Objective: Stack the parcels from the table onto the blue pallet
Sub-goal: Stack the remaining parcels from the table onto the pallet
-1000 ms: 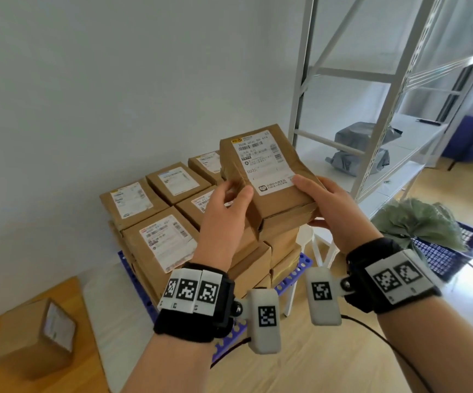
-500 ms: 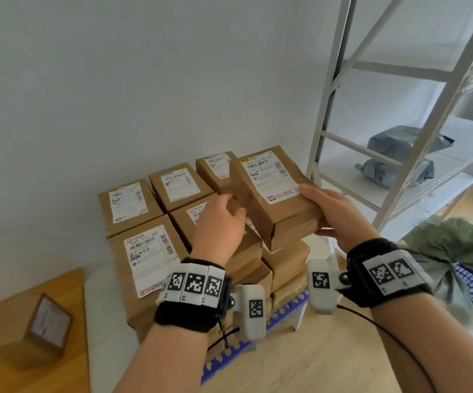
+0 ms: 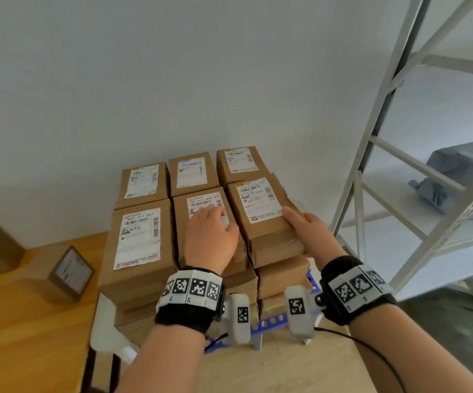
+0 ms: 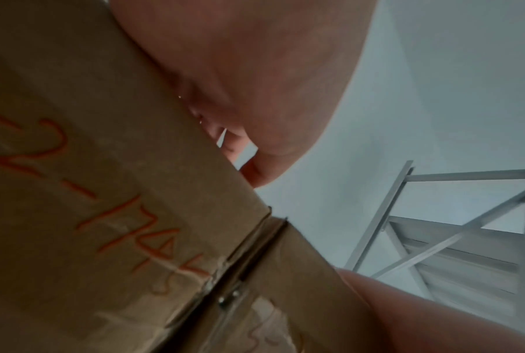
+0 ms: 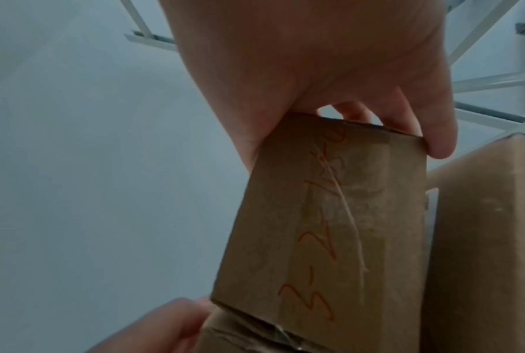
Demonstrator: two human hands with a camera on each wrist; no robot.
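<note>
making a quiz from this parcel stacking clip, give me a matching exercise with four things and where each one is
Things:
1. right hand
2. left hand
3. grey bag
4. lone parcel

Places:
A. on the wooden table
B. on the white shelf
C. gripping the front right parcel on the stack
D. resting on the front middle parcel

Pairs: 1-C, 2-D, 3-B, 4-A
</note>
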